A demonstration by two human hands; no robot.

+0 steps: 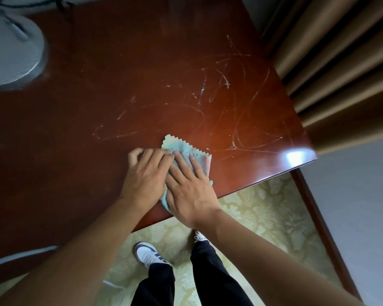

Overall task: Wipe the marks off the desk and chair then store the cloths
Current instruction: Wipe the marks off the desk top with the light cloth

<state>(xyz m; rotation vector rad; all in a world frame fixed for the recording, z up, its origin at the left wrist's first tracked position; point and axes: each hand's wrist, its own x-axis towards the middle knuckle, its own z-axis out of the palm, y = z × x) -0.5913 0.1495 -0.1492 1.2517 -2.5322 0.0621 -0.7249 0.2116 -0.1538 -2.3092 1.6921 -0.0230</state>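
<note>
A dark red wooden desk (pixel 86 120) fills most of the view. Pale scribbled marks (pixel 221 100) cover its right half, up to the right edge. A light blue cloth (pixel 186 149) with a zigzag edge lies flat near the desk's front edge, just below the marks. My left hand (pixel 145 175) and my right hand (pixel 187 191) press side by side on the cloth, fingers flat and pointing away from me. Part of the cloth is hidden under both palms. No chair is in view.
A grey lamp base (pixel 11 51) stands at the desk's back left, with a dark cable behind it. Brown curtains (pixel 341 69) hang close to the desk's right edge. Below are a patterned carpet (pixel 263 215), my legs and my shoes.
</note>
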